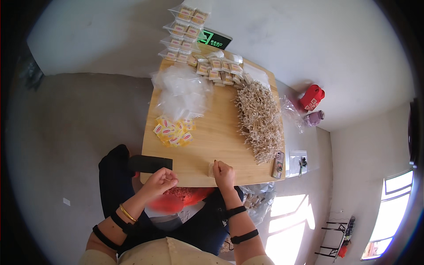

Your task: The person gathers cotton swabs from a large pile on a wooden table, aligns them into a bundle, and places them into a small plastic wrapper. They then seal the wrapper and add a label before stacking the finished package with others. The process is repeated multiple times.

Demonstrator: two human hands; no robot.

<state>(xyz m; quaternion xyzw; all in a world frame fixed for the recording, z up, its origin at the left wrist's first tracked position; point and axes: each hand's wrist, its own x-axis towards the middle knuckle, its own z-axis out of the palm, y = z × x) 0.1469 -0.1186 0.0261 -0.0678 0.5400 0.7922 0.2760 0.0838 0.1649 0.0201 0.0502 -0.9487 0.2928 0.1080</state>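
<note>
My right hand (224, 174) rests on the near edge of the wooden table (221, 132), its fingers closed on a small bundle of pale wooden sticks (211, 169). My left hand (160, 182) hovers just off the table's near left corner with fingers curled in; whether it holds anything is hidden. A big heap of the same sticks (260, 119) lies on the right half of the table. Small yellow-and-red labels (173, 131) lie in a pile left of centre, with a mound of clear plastic bags (182, 92) behind them.
Filled clear packets (218, 70) lie in rows at the far edge, and more hang in a strip (183, 31) beyond it. A phone (278, 164) sits at the near right corner. A red bag (312, 97) and a stool (298, 161) stand on the floor to the right.
</note>
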